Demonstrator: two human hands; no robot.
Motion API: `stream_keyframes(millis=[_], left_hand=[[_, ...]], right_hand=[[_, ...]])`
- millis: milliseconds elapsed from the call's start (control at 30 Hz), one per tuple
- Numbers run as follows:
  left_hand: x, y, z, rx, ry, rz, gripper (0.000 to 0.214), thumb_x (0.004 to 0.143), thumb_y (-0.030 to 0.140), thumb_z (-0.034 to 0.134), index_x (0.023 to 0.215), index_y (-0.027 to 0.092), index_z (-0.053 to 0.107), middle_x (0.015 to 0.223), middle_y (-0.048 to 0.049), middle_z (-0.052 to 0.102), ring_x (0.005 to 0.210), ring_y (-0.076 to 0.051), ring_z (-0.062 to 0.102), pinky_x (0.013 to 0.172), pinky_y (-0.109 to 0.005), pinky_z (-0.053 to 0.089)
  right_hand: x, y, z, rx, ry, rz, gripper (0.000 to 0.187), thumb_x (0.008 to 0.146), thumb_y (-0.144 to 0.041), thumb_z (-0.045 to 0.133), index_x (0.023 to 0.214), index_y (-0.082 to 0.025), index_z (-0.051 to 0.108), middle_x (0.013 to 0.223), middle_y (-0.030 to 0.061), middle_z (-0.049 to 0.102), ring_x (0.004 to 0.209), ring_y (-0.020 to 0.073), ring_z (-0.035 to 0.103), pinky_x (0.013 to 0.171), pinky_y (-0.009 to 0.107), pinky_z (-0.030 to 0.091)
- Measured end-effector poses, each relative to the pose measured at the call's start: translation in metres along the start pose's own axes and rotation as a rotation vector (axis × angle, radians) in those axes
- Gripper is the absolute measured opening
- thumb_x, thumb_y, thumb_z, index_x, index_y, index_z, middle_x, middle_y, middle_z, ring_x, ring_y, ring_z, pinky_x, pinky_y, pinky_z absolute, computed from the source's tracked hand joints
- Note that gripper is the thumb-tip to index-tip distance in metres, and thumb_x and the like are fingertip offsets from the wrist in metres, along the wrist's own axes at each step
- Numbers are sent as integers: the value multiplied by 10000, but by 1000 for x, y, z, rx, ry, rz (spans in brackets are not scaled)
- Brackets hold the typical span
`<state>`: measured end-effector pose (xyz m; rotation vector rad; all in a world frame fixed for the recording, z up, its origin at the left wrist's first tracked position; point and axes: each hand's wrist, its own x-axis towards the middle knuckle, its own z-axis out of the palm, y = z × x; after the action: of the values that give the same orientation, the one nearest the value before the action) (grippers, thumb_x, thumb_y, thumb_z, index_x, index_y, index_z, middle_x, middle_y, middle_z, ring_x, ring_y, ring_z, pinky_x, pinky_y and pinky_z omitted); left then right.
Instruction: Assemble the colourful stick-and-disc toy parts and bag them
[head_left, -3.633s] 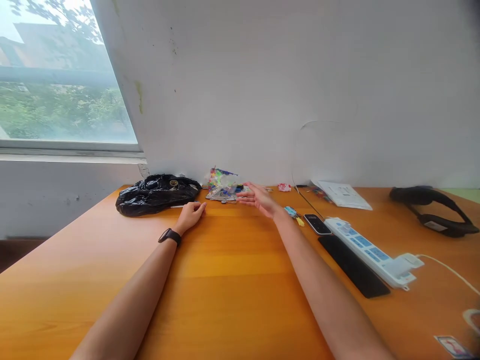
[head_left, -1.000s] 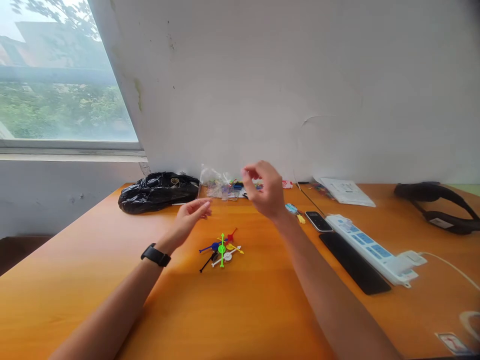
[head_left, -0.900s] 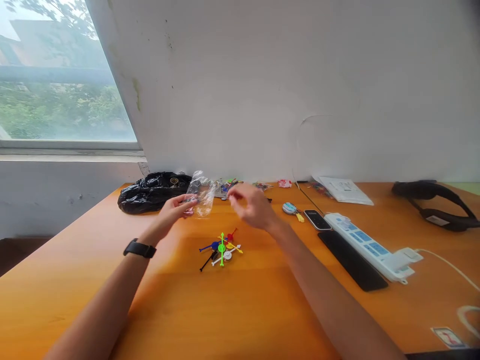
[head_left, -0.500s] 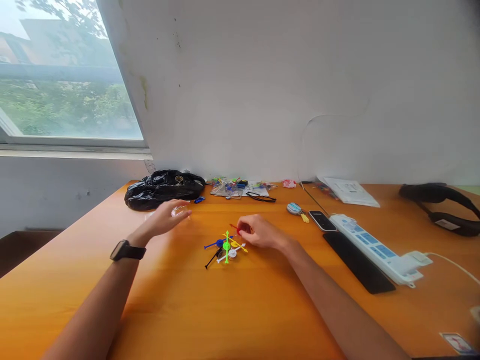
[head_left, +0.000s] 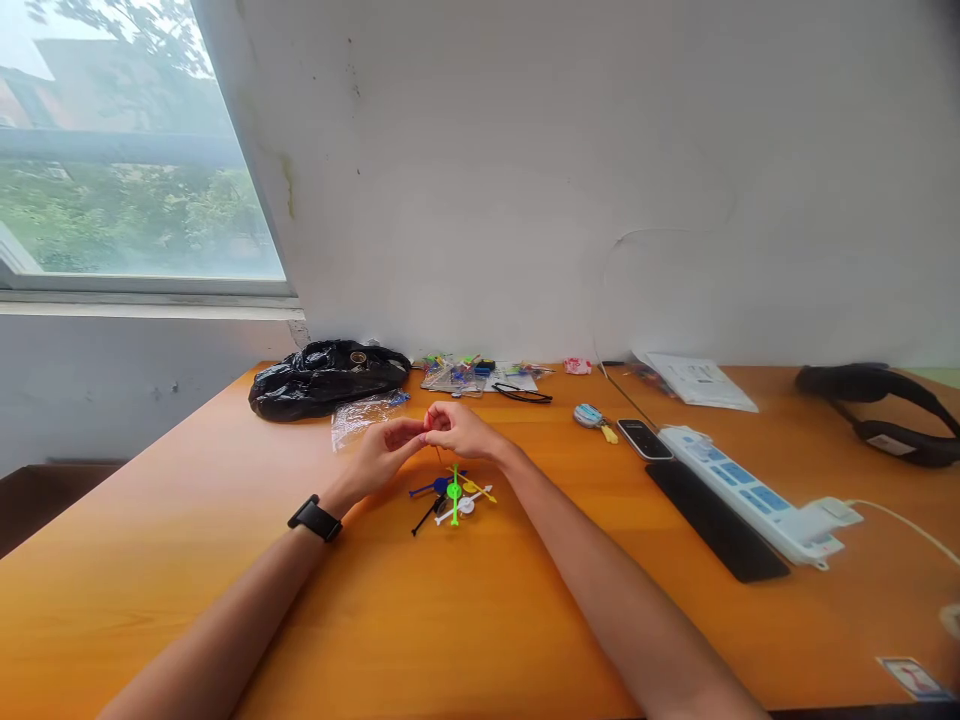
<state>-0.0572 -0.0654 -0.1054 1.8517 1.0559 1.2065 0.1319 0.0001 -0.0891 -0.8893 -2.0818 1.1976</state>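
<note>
Above the table's middle, my left hand (head_left: pixel 386 455) and my right hand (head_left: pixel 459 430) meet at the fingertips. Both are closed in a pinch around a small red plastic arrow (head_left: pixel 427 421), mostly covered by the fingers. Just in front of them on the tabletop lies a loose cluster of similar arrow-shaped pieces with round centres: a green arrow (head_left: pixel 454 492) on top, a blue arrow (head_left: pixel 439 486), a white arrow (head_left: pixel 466 506), a yellow arrow (head_left: pixel 480 488) and a black arrow (head_left: pixel 426 518). Behind my left hand rests a crumpled clear plastic bag (head_left: pixel 364 420).
A black plastic bag (head_left: pixel 322 385) sits at the back left. Along the wall are bagged coloured parts (head_left: pixel 457 375) and eyeglasses (head_left: pixel 523 394). To the right are a tape measure (head_left: pixel 589 416), a phone (head_left: pixel 643 440), a black flat slab (head_left: pixel 712 520) and a white power strip (head_left: pixel 739 490).
My right hand has carried the red arrow left and away from the cluster. My left hand has moved right from the clear bag, leaving it on the table, to meet the right.
</note>
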Motion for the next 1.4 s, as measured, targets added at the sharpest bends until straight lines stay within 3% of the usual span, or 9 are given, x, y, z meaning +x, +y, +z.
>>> stream_keyframes(millis=[167, 267, 367, 500, 567, 733, 933, 1133, 1400], left_hand=[[-2, -17, -15, 31, -52, -69, 335, 902, 438, 772, 1118, 184, 805, 1072, -93, 827, 935, -256, 788, 846, -369, 646], [-4, -16, -17, 135, -88, -53, 237, 899, 417, 774, 981, 203, 831, 984, -70, 828, 875, -233, 777, 814, -340, 632], [-5, -15, -18, 231, -102, -17, 216, 911, 420, 763, 867, 218, 825, 914, -56, 822, 829, -215, 760, 780, -316, 613], [-6, -18, -19, 362, -3, 55, 221, 914, 437, 755, 921, 223, 808, 954, -58, 814, 867, -221, 747, 752, -302, 583], [-6, -19, -18, 390, 59, 51, 233, 925, 447, 739, 958, 223, 795, 978, -53, 809, 869, -217, 740, 736, -296, 569], [-6, -20, -15, 332, 9, 9, 307, 1012, 469, 615, 965, 216, 783, 944, -47, 803, 826, -208, 725, 681, -289, 538], [-3, -14, -12, 117, 212, 4, 480, 1077, 553, 461, 1059, 186, 770, 1009, -91, 797, 957, -243, 735, 823, -356, 574], [-4, 1, -1, -130, 130, 28, 347, 908, 442, 803, 1138, 198, 715, 1087, -83, 793, 963, -240, 773, 876, -372, 627], [-4, -8, 5, -85, 152, 104, 327, 904, 385, 806, 1136, 176, 710, 1028, -95, 802, 946, -248, 792, 883, -399, 657]], right_hand=[[-5, 4, -4, -216, -57, 58, 122, 847, -259, 634, 942, -188, 606, 770, -41, 556, 674, 122, 490, 615, 235, 360], [-12, -5, -18, -443, -146, 192, 291, 809, -199, 663, 1099, -192, 670, 861, 8, 665, 713, 150, 570, 625, 247, 380], [-19, -19, -33, -567, -176, 182, 339, 773, -161, 682, 1107, -204, 716, 1011, 56, 734, 780, 169, 626, 628, 244, 401], [-24, -37, -40, -483, -577, 20, 239, 718, -144, 737, 944, -215, 768, 996, 10, 770, 795, 153, 646, 630, 222, 432], [-25, -41, -36, -487, -684, 39, 190, 674, -162, 791, 857, -210, 775, 867, -7, 766, 740, 150, 640, 602, 225, 422], [-25, -41, -28, -474, -609, 135, 122, 647, -171, 815, 749, -179, 748, 707, 0, 728, 647, 142, 630, 540, 222, 388], [-24, -43, -40, -189, -501, 37, 267, 741, -186, 722, 1007, -173, 728, 731, -11, 724, 639, 138, 674, 562, 203, 467], [-18, -33, -25, 175, -210, 10, 190, 780, -267, 751, 908, -147, 682, 756, 43, 760, 630, 151, 696, 601, 247, 562], [-7, -15, -4, 286, -40, 45, 151, 775, -205, 702, 906, -173, 635, 729, 24, 744, 661, 185, 754, 662, 293, 620]])
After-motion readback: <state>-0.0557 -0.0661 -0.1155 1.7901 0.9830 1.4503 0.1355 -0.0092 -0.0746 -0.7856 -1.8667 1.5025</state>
